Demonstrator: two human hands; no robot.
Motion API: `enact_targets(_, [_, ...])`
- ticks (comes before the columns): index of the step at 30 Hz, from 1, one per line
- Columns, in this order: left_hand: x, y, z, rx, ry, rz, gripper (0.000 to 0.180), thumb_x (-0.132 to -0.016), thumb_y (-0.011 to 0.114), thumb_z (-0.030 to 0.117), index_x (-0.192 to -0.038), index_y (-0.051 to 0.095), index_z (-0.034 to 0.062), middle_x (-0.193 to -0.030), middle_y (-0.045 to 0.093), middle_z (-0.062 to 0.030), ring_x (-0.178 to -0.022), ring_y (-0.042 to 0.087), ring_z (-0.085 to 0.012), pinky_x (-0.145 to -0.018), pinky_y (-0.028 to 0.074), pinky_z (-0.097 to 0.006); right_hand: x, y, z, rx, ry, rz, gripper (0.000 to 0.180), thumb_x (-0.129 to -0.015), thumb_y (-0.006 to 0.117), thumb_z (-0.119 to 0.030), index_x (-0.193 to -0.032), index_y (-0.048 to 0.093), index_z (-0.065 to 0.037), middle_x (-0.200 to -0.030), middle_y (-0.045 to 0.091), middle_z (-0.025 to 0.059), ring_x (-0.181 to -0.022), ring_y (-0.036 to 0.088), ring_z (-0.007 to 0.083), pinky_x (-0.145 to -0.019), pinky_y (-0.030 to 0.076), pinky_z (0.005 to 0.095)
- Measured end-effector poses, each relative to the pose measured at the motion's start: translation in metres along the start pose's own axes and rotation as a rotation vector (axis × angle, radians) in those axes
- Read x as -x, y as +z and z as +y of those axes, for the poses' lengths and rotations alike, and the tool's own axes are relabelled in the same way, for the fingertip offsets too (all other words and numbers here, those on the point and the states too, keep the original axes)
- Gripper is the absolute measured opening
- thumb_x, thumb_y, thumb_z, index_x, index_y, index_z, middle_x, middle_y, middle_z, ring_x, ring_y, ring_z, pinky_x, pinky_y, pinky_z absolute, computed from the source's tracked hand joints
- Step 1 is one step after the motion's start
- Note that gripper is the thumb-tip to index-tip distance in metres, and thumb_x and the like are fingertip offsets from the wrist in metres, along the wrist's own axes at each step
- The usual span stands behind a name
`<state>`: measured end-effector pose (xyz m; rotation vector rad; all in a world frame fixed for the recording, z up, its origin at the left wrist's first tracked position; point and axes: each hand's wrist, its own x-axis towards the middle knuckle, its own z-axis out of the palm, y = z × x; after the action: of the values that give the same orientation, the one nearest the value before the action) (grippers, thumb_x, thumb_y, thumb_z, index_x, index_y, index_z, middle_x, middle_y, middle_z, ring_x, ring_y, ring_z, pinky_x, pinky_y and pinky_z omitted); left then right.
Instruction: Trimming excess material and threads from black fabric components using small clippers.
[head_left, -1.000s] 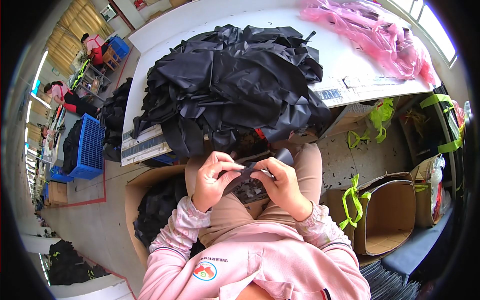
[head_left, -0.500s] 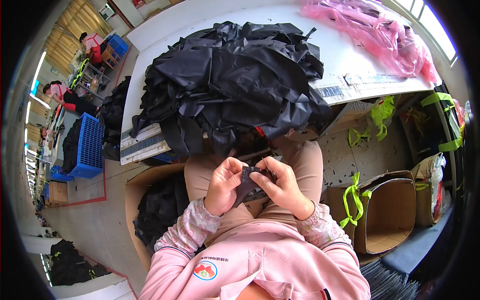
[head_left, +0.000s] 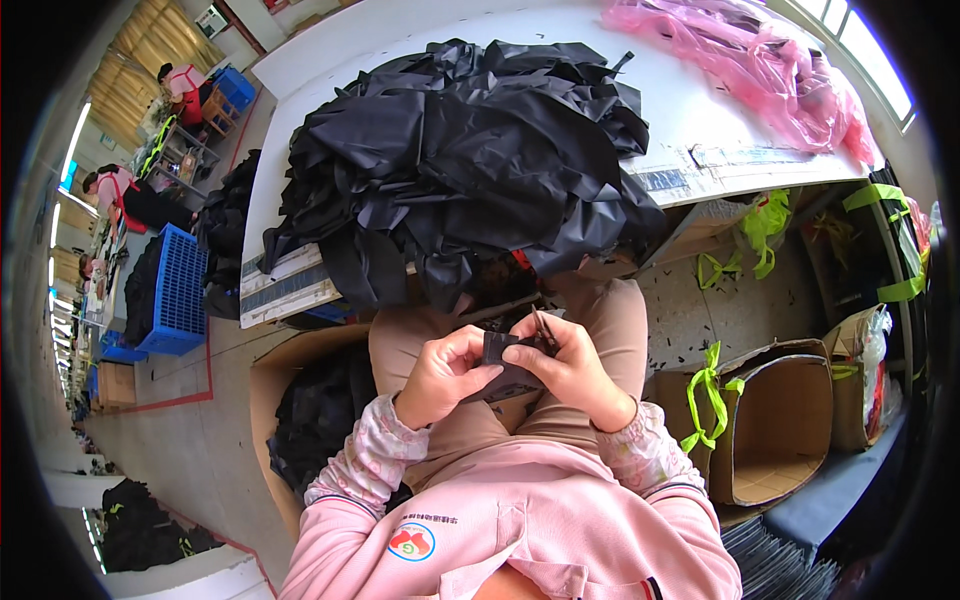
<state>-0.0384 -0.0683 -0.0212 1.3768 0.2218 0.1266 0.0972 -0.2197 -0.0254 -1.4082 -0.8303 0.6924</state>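
Observation:
Above my lap, a small piece of black fabric (head_left: 496, 349) is stretched between both hands. My left hand (head_left: 440, 380) pinches its left side between thumb and fingers. My right hand (head_left: 575, 370) grips the other side with the thumb pressed on top. A slim, dark, pointed tool (head_left: 544, 330) also sticks up from the right fingers; its kind is hard to make out. Just beyond my knees, a large heap of black sheet pieces (head_left: 460, 160) lies on the white table (head_left: 690, 120) and hangs over its front edge.
Left of my legs stands a cardboard box (head_left: 262, 400) holding black pieces. An open cardboard box (head_left: 780, 435) with a green ribbon (head_left: 708, 400) is at right. Pink plastic (head_left: 750, 75) lies far right on the table. Two people work beyond a blue crate (head_left: 180, 290) at left.
My left hand has shifted slightly left and its grip has turned on the fabric. The dark tool now stands out more from my right fingers.

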Motion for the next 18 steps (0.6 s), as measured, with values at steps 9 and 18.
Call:
enact_targets(9, [0.0,0.014,-0.005,0.41,0.069,0.066,0.016,-0.078,0.065,-0.007,-0.092,0.065,0.0012,-0.105,0.059,-0.0049,-0.095,0.058,-0.0148,-0.088,0.046,-0.029,-0.01,0.002,0.018,-0.474,0.142,-0.098,0.018,-0.085,0.07,-0.003,-0.099,0.059,-0.002,-0.088,0.062,-0.0011,-0.082,0.056,0.0056,-0.075,0.046,0.0222])
enact_targets(18, [0.0,0.013,-0.013,0.009,0.317,0.245,0.013,-0.083,0.061,-0.012,-0.093,0.062,-0.0049,-0.097,0.055,-0.0025,-0.089,0.056,-0.0093,-0.082,0.045,-0.023,0.0,-0.004,0.022,0.369,-0.226,0.315,0.028,-0.086,0.071,-0.019,-0.099,0.056,0.0,-0.088,0.053,0.0144,-0.076,0.058,0.0295,-0.066,0.047,0.0338])
